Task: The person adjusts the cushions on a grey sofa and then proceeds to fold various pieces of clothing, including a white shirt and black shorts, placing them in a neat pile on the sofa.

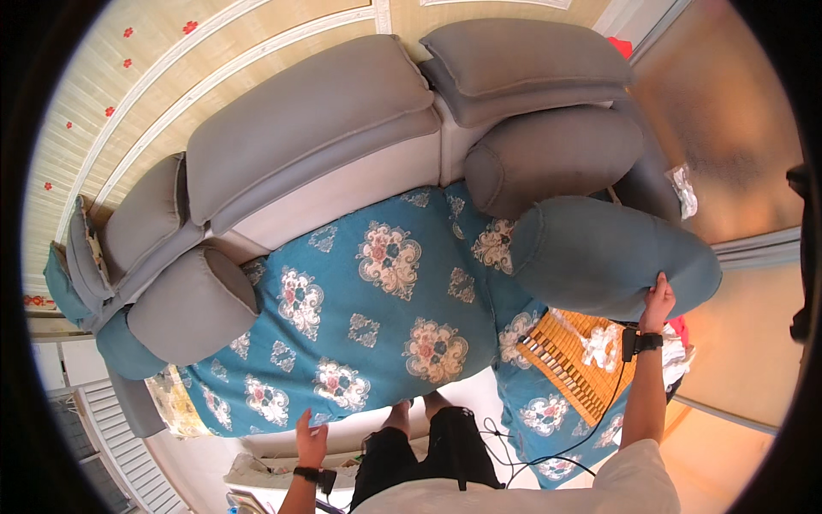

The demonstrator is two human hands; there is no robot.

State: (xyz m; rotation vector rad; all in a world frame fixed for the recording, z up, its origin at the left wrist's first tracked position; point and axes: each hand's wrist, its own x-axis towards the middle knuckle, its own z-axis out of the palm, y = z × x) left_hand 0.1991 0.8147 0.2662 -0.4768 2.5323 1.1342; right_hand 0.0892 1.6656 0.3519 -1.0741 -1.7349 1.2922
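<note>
My right hand pinches the fabric of a blue-grey bolster cushion near its right end. The cushion is tilted over the right part of the sofa and hides what lies directly under it. Behind it, a brown-grey bolster cushion rests against the backrest. My left hand holds nothing, its fingers apart, close to the sofa's front edge. Between the hands spreads a teal sofa cover with a floral medallion pattern, wrinkled in places.
A bamboo mat with crumpled white tissue or plastic lies below my right forearm. Black cables hang beside my legs. Another grey bolster stands at the left end. Large grey back cushions line the wall.
</note>
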